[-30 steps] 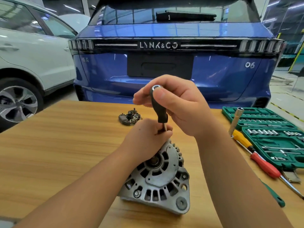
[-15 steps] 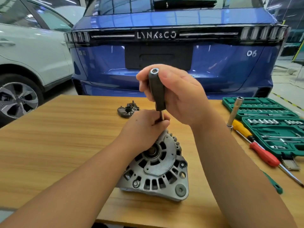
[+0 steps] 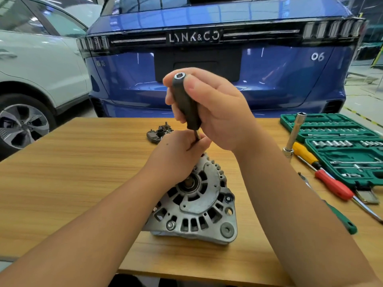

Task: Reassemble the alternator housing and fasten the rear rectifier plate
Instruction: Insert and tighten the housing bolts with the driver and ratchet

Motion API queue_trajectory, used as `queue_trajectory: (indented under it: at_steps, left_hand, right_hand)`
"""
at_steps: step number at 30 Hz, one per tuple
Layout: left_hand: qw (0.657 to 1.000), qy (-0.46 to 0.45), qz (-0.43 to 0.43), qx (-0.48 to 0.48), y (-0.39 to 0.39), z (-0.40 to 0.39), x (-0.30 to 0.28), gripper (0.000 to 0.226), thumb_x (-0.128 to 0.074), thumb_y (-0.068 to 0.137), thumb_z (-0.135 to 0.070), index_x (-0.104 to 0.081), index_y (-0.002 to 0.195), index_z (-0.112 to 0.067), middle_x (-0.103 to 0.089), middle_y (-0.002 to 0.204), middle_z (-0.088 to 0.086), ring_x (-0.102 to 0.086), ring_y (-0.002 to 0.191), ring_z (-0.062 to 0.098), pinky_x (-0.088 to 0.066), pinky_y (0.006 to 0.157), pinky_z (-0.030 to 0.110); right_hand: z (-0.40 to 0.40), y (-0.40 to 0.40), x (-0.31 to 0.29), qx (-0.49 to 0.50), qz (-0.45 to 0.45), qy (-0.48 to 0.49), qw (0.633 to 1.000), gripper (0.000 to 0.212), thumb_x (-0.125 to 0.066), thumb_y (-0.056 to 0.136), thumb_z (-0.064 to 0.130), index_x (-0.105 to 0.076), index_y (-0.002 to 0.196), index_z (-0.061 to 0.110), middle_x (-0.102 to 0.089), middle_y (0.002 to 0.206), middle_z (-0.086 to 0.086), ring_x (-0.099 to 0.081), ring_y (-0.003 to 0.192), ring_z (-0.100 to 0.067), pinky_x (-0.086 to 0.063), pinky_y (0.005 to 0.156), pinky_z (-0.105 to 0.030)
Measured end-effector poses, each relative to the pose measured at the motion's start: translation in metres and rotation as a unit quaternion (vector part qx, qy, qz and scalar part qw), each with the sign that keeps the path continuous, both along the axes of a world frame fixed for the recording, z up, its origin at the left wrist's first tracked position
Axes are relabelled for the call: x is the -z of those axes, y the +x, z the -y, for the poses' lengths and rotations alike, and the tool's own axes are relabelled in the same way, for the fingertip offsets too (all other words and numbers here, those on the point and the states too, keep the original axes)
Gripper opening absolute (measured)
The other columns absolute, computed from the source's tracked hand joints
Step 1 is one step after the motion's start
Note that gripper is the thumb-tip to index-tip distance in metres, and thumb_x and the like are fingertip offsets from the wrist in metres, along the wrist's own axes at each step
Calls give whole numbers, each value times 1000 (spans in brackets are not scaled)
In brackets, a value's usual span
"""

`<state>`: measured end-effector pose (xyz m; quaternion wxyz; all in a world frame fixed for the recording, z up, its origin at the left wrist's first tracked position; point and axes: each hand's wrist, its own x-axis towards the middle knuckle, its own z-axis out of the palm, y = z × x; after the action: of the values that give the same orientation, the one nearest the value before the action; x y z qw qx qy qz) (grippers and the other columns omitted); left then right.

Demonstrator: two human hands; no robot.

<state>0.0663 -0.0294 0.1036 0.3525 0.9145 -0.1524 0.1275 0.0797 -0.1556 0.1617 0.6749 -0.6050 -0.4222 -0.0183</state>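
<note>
The grey alternator housing [image 3: 199,206] stands tilted on the wooden table [image 3: 72,172], its vented face toward me. My left hand [image 3: 178,156] rests on the housing's top edge, fingers pinched around the thin metal shaft of a driver. My right hand [image 3: 211,108] is wrapped around the driver's black handle [image 3: 185,102], which stands nearly upright above the housing. The driver's tip is hidden behind my left hand. The dark rectifier plate [image 3: 158,134] lies on the table behind my hands, apart from the housing.
A green socket set case [image 3: 339,146] lies open at the right. Beside it are a long socket extension [image 3: 294,133], a yellow-and-red screwdriver [image 3: 323,172] and a green-handled tool [image 3: 342,220]. A blue car [image 3: 207,48] and a white car [image 3: 41,65] stand behind the table.
My right hand and the driver handle have shifted slightly while my left hand stays pinched on the shaft. The view has tilted a little; the alternator has not moved.
</note>
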Motion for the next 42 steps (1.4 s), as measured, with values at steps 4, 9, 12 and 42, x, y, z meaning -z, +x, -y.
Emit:
queue_trajectory:
  at_steps: [4,9,12,42]
  left_hand:
    - [1000,8,5,12,-2,0,-2,24,-52,102,-39,-69,86,-35,-62,63,-11,-54,59,0,-33,51,16]
    - [999,25,21,0,-2,0,-1,46,-54,101,-34,-46,56,-30,-48,50,-18,-44,50,3,-29,50,22]
    - [999,21,34,-3,-1,0,0,54,-57,101,-32,-38,51,-30,-47,46,-22,-45,48,-1,-31,52,18]
    - [997,55,57,-21,1,-1,4,48,-57,101,-36,-40,57,-25,-48,51,-9,-49,60,-5,-27,50,19]
  right_hand:
    - [0,1,5,38,82,36,995,11,-58,95,6,-52,102,12,-71,101,-10,-73,88,-25,-57,77,-39]
    - [-2,-2,4,9,29,-2,1000,22,-44,101,28,-59,111,17,-65,87,-6,-51,67,-19,-46,66,-31]
    - [4,2,3,-39,-14,-11,999,34,-37,101,27,-65,113,14,-68,91,-3,-51,74,-22,-45,71,-33]
    - [4,1,3,-67,-37,-26,997,38,-32,103,34,-63,111,13,-64,85,-2,-47,68,-17,-43,68,-28]
